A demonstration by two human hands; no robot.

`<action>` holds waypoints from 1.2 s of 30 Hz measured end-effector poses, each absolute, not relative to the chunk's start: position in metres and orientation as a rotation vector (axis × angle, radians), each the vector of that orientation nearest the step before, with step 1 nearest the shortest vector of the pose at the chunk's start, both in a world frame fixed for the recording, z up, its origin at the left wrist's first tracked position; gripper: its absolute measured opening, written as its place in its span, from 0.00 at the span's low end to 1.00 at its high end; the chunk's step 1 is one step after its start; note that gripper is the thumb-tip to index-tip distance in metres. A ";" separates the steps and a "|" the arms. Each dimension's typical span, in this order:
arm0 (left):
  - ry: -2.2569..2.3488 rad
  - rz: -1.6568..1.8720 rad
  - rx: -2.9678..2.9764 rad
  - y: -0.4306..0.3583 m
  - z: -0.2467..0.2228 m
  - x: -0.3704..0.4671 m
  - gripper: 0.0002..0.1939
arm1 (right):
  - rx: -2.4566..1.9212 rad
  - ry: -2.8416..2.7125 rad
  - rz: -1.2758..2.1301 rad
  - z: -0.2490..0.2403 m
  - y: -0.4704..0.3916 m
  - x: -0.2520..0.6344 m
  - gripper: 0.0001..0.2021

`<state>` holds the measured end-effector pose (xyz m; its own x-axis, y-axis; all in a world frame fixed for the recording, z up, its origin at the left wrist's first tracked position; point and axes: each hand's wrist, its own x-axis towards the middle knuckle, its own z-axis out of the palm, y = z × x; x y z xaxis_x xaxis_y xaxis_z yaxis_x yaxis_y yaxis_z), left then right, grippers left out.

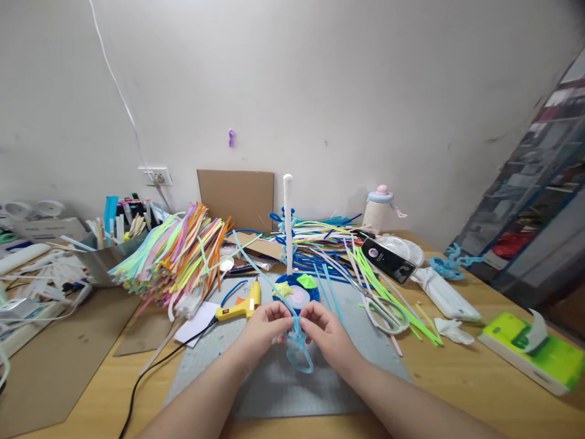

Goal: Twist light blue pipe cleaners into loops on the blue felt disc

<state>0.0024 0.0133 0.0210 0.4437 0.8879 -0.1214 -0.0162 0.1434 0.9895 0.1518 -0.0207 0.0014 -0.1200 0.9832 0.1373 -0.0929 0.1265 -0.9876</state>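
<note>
My left hand [269, 326] and my right hand [325, 334] meet over the grey cutting mat [274, 396], both pinching a light blue pipe cleaner [299, 353]. It is bent into loops that hang below my fingers, and one long straight end rises to the upper left. Just beyond my hands stands a white upright post [287, 225] on a round dark blue base [314, 294]. A yellow star [283, 290] and a green star [307, 281] sit on that base. Blue curled pieces cling around the post.
A yellow glue gun [242, 305] with a black cord lies left of my hands. Scissors [386, 314], a phone [388, 259] and green pipe cleaners [411, 317] lie to the right. A thick multicoloured pipe cleaner bundle [178, 256] is at back left. A green tissue pack [534, 350] sits far right.
</note>
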 end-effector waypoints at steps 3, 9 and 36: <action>0.874 0.798 1.237 0.013 0.020 0.003 0.12 | -0.996 -1.299 1.205 -0.001 -0.019 0.152 0.07; 0.940 0.815 1.245 0.010 0.019 0.006 0.12 | -1.021 -1.298 1.183 0.000 -0.021 0.152 0.08; 0.927 0.857 1.194 0.005 0.021 0.010 0.18 | -1.089 -1.096 1.209 0.001 -0.020 0.147 0.15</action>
